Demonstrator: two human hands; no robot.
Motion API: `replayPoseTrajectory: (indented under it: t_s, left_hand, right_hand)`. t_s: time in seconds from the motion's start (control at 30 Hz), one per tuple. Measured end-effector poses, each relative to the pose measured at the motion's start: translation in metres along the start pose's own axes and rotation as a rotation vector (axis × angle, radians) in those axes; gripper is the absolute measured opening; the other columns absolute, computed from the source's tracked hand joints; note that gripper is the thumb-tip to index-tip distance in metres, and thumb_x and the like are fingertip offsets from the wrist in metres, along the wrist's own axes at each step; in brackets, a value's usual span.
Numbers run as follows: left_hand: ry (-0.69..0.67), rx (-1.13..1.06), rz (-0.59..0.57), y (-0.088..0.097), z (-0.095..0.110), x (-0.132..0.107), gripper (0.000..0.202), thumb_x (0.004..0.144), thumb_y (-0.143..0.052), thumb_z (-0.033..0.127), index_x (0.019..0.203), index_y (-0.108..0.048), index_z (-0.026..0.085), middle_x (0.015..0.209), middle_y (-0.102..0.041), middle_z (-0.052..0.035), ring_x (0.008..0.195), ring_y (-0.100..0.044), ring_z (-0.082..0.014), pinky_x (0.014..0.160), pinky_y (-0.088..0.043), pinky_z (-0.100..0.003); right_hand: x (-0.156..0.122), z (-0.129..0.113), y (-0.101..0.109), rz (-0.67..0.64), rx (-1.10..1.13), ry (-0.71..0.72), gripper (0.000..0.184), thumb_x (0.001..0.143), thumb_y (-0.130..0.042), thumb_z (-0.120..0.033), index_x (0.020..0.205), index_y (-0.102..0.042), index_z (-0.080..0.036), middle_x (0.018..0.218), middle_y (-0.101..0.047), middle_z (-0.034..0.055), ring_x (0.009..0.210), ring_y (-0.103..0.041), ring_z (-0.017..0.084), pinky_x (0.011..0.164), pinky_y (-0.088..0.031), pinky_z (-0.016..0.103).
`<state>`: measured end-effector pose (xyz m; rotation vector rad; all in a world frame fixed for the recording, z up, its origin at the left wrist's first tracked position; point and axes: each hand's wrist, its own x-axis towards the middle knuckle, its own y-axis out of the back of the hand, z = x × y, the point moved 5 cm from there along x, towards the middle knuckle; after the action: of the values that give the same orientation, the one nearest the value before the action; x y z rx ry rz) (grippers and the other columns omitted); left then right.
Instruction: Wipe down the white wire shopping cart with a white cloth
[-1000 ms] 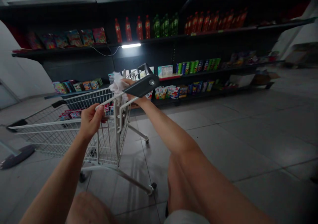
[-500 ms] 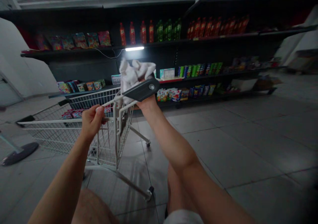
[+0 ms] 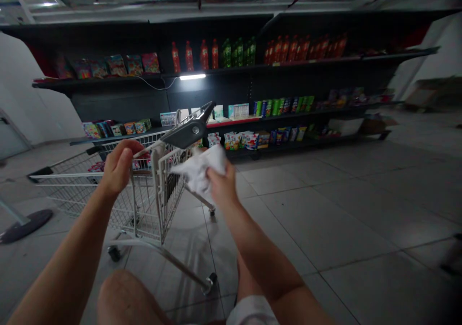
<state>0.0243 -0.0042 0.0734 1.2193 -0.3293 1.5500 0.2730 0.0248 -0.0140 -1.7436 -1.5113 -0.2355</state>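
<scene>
A wire shopping cart (image 3: pixel 144 209) stands in front of me, its grey handle (image 3: pixel 191 131) slanting up to the right. My left hand (image 3: pixel 121 167) is closed around the top rail at the cart's near side. In my right hand (image 3: pixel 222 181) is a crumpled white cloth (image 3: pixel 204 168), held just right of the cart's rear frame and below the handle. The cloth is slightly blurred, and whether it touches the wire is hard to tell. Some small red packages (image 3: pixel 97 166) show through the basket's wire.
Dark shelves behind the cart carry red bottles (image 3: pixel 189 56), green bottles (image 3: pixel 238 53), cans (image 3: pixel 283 106) and packets (image 3: pixel 241 140). A tube light (image 3: pixel 192 77) glows under a shelf. On the left floor stands a round post base (image 3: pixel 27 226). Grey tiles (image 3: pixel 306 209) extend to the right.
My right hand has brought the cloth down from above the handle to beside the cart's rear frame. My left hand has shifted slightly left along the rail, still gripping it.
</scene>
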Motion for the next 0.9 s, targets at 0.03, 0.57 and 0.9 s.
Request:
replayPoseTrajectory:
  t_s: [0.03,0.57,0.9]
  left_hand:
    - [-0.052,0.032,0.036,-0.001,0.016,0.004,0.048,0.09,-0.04,0.063,0.09,-0.063,0.02,0.082,-0.067,-0.0064,0.075,-0.063,-0.0183,0.07,-0.05,-0.033]
    - [-0.143,0.47,0.211,-0.076,0.11,0.029,0.045,0.082,-0.053,0.05,0.053,-0.038,0.02,0.052,-0.037,0.0025,0.052,-0.035,-0.0106,0.054,-0.02,-0.029]
    - [-0.31,0.249,0.314,-0.033,0.099,0.006,0.039,0.077,-0.063,0.042,0.054,-0.044,0.018,0.05,-0.033,0.0054,0.049,-0.028,-0.0081,0.05,-0.02,-0.027]
  right_hand:
    - [0.011,-0.019,0.015,0.17,-0.028,0.114,0.03,0.071,-0.058,-0.033,0.097,-0.062,-0.019,0.081,-0.062,0.0005,0.072,-0.06,0.012,0.061,-0.049,0.022]
    - [0.169,-0.056,-0.052,-0.487,-0.477,0.346,0.046,0.085,-0.052,-0.057,0.074,-0.061,-0.013,0.064,-0.049,-0.0027,0.066,-0.047,0.008,0.064,-0.037,0.022]
    - [0.04,-0.135,-0.088,-0.499,-0.519,0.77,0.051,0.101,-0.024,-0.045,0.068,-0.051,-0.018,0.07,-0.043,-0.0017,0.072,-0.047,0.009,0.076,-0.039,0.025]
